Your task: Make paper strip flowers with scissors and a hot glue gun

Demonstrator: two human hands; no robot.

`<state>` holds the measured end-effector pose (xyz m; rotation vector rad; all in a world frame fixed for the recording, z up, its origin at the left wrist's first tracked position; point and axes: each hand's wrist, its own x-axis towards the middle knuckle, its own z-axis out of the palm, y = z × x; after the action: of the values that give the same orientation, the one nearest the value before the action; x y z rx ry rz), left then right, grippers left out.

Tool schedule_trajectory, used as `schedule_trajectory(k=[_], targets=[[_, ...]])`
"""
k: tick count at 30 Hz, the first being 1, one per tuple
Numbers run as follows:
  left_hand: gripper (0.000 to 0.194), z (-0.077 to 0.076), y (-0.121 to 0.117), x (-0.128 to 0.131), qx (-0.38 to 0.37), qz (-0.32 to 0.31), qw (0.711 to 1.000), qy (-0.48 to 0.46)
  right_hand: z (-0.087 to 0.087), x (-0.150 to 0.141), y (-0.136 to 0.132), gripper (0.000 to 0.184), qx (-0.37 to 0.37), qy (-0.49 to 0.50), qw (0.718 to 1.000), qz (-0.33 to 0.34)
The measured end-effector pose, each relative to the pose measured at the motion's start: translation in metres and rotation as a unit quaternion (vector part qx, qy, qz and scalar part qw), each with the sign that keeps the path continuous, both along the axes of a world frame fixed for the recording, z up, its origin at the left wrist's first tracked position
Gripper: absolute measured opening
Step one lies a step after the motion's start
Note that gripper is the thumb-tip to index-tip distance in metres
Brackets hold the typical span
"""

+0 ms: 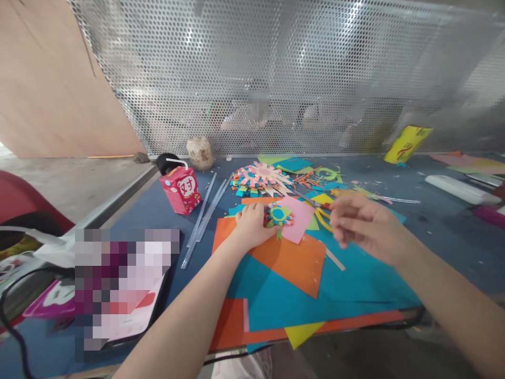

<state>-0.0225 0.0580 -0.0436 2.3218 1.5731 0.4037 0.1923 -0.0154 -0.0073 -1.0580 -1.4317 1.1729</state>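
My left hand [252,227] is closed around the edge of a small layered paper flower [278,213] with a blue centre, green fringe and green ribbon tails. The flower is over a pink paper sheet [295,218] and an orange sheet [292,263]. To the right, my right hand [365,223] hovers above blue paper [355,268], its fingers loosely bent and apart, with nothing visible in them. Just beside its fingertips lie scissors [324,220] with yellow handles, partly hidden by the hand. Behind the left hand sit several finished fringed paper flowers [262,176].
A pink drink carton [181,190] with a straw, a jar [200,152] and clear plastic sticks [211,208] are at left, near a phone [134,295]. Orange paper scraps [311,179] lie behind. A yellow packet [408,145] leans by the perforated metal screen [244,68].
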Motion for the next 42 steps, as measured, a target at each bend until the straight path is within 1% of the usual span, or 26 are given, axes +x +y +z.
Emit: schedule_trajectory(k=[2,3,6,8,9,10,13,15,16,17,18,19,21,23,25,26,28,31,33,35,39,42], targets=[[0.050,0.000,0.000,0.000,0.001,-0.002,1.000,0.001,0.000,0.000,-0.007,0.020,-0.028,-0.025,0.999,0.007],[0.050,0.000,0.000,0.000,0.002,-0.002,1.000,0.002,-0.001,0.001,-0.010,0.019,-0.030,-0.045,0.999,0.006],[0.051,0.000,0.000,0.000,0.002,-0.005,1.000,0.003,-0.002,0.003,-0.020,0.015,0.017,-0.134,0.991,-0.010],[0.051,0.001,0.000,0.000,0.000,-0.006,1.000,0.003,-0.005,0.004,-0.025,0.012,0.069,-0.232,0.970,-0.019],[0.051,0.001,0.000,0.000,-0.001,-0.006,1.000,0.003,-0.008,0.004,-0.027,0.012,0.098,-0.292,0.951,-0.023],[0.051,0.001,0.000,0.000,-0.002,-0.005,1.000,0.003,-0.011,0.004,-0.027,0.015,0.131,-0.352,0.927,-0.027],[0.051,0.002,0.000,0.000,-0.005,-0.002,1.000,0.003,-0.026,0.001,-0.027,0.027,0.242,-0.492,0.836,-0.011],[0.052,0.003,-0.001,0.000,-0.004,-0.002,1.000,0.003,-0.034,-0.001,-0.026,0.031,0.303,-0.537,0.787,0.015],[0.052,0.002,-0.001,0.000,-0.004,-0.002,1.000,0.003,-0.037,-0.001,-0.026,0.031,0.323,-0.548,0.771,0.025],[0.052,0.002,-0.001,0.000,-0.003,-0.002,1.000,0.003,-0.039,0.000,-0.027,0.031,0.335,-0.553,0.762,0.033],[0.052,0.002,-0.001,0.000,-0.002,-0.001,1.000,0.002,-0.040,0.001,-0.028,0.030,0.341,-0.550,0.761,0.040],[0.052,0.002,-0.001,0.000,-0.002,-0.001,1.000,0.002,-0.040,0.003,-0.029,0.028,0.341,-0.542,0.767,0.044],[0.051,0.002,0.000,0.000,-0.002,-0.003,1.000,0.002,-0.040,0.008,-0.032,0.026,0.332,-0.516,0.788,0.050],[0.051,0.002,0.000,0.000,-0.001,-0.005,1.000,0.003,-0.039,0.011,-0.033,0.023,0.315,-0.493,0.810,0.041],[0.051,0.002,0.000,0.000,0.000,-0.005,1.000,0.004,-0.039,0.011,-0.032,0.022,0.296,-0.489,0.820,0.032],[0.052,0.002,0.000,0.000,0.000,-0.005,1.000,0.004,-0.039,0.009,-0.031,0.023,0.289,-0.493,0.820,0.032],[0.052,0.001,0.000,0.000,0.003,-0.004,1.000,0.004,-0.039,0.005,-0.029,0.028,0.288,-0.507,0.811,0.043],[0.052,0.001,-0.001,0.000,0.007,-0.006,1.000,0.003,-0.040,0.000,-0.029,0.034,0.311,-0.524,0.789,0.077],[0.051,0.001,-0.001,0.000,0.008,-0.006,1.000,0.004,-0.041,0.002,-0.030,0.033,0.328,-0.522,0.782,0.090],[0.050,0.001,-0.001,0.000,0.006,-0.005,1.000,0.004,-0.043,0.008,-0.033,0.031,0.326,-0.513,0.790,0.085],[0.052,0.001,0.000,0.000,0.001,-0.006,1.000,0.002,-0.048,0.024,-0.038,0.029,0.287,-0.503,0.812,0.067],[0.052,0.001,0.000,0.000,0.001,-0.007,1.000,0.002,-0.051,0.029,-0.039,0.029,0.277,-0.505,0.814,0.073]])
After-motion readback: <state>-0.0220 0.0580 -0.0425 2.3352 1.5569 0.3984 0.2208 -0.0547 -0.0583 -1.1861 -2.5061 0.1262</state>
